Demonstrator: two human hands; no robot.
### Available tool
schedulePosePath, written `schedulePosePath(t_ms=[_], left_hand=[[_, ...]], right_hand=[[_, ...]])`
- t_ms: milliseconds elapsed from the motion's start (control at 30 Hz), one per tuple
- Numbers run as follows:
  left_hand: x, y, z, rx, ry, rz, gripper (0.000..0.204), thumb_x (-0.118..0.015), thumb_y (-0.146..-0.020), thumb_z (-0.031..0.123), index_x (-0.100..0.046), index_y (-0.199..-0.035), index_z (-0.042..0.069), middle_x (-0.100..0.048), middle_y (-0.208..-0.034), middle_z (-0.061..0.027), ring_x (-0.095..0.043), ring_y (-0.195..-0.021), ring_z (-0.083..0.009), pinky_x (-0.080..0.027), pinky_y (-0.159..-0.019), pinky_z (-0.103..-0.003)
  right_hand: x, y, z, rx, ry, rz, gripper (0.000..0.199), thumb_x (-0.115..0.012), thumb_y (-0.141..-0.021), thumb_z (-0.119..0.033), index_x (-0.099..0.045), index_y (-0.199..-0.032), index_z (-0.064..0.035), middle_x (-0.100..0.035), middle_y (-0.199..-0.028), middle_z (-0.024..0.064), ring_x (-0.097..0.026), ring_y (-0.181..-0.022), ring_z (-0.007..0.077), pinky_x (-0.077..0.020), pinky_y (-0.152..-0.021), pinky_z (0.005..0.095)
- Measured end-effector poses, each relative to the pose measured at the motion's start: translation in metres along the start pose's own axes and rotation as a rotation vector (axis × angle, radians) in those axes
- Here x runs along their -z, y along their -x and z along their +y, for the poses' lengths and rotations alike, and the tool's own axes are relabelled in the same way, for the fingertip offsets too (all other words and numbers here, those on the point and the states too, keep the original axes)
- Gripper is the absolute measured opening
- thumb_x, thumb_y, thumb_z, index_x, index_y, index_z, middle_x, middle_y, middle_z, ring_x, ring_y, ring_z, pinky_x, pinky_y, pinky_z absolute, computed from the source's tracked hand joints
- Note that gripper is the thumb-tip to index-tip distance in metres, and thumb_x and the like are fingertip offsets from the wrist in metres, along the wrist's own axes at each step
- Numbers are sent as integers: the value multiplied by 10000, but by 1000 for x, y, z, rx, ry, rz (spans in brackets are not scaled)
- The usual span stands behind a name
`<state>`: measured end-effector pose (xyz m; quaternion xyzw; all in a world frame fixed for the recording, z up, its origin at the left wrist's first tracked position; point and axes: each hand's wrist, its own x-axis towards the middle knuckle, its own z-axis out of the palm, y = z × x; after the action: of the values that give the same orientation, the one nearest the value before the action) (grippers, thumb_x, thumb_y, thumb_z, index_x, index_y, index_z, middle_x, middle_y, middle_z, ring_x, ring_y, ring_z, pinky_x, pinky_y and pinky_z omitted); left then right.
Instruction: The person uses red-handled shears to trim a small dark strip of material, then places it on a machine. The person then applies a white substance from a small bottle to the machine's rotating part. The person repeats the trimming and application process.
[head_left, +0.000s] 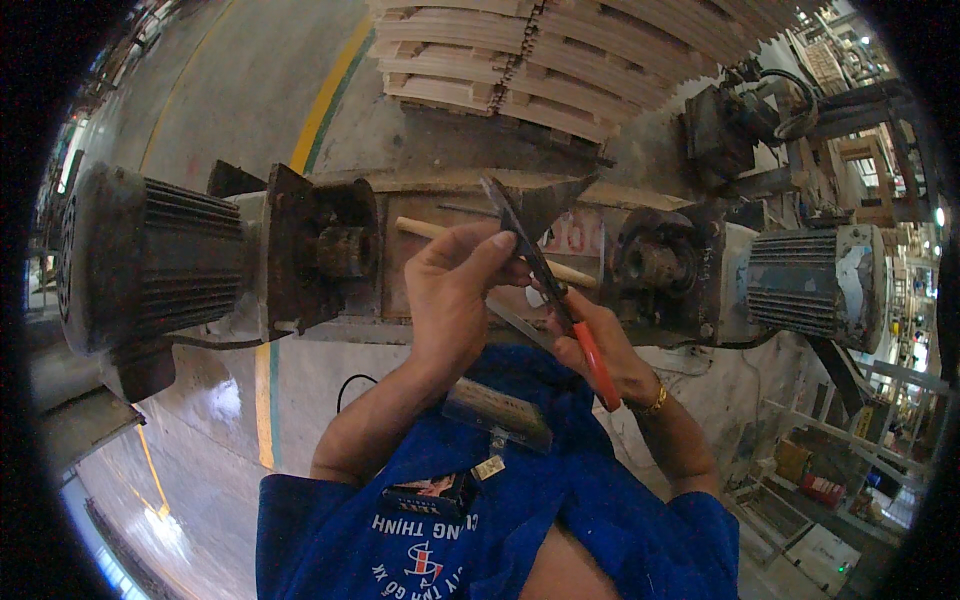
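Note:
My right hand (598, 340) grips the orange handles of a pair of dark pliers (540, 265), whose jaws point up and away from me. My left hand (455, 290) pinches the tool's upper part between thumb and fingers. Both hands hover close together above a thin wooden dowel (425, 228) lying across a machine bed (440, 185). A flat metal strip (520, 325) shows just under my hands. A wire brush with a wooden back (497, 410) rests against my blue shirt.
A large dark electric motor (150, 260) with a rusty coupling (340, 250) sits at left, a second motor (810, 285) at right. Stacked pale wooden parts (560, 50) lie beyond the machine. Yellow floor lines (325, 100) run along the concrete floor.

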<state>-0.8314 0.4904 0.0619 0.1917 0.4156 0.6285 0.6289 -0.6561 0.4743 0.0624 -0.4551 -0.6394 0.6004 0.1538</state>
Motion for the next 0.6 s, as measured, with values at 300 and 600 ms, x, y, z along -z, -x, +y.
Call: schedulePosePath(t_ms=[300,600], left_hand=[[7,-7,18,22,-425,-94,91,-554,-802,49,-561,-798,-41,-606,-715,-119,-605,-606,-173,-497,-563,-271],[11,-4,23,45,-481,-240,130,-559,-795,62,-590,-823,-61,-607,-678,-106,-600,-590,-165,-488,-541,-262]], right_hand=[[5,4,5,52,159,33,673,-622,-733,-298,-344,-1264,7,-572,-924,183,-561,-795,257,-434,-740,346],[-3,-2,-4,49,-151,-36,696,-568,-729,-498,-379,-1186,-8,-480,-952,59,-441,-853,143,-373,-718,258]])
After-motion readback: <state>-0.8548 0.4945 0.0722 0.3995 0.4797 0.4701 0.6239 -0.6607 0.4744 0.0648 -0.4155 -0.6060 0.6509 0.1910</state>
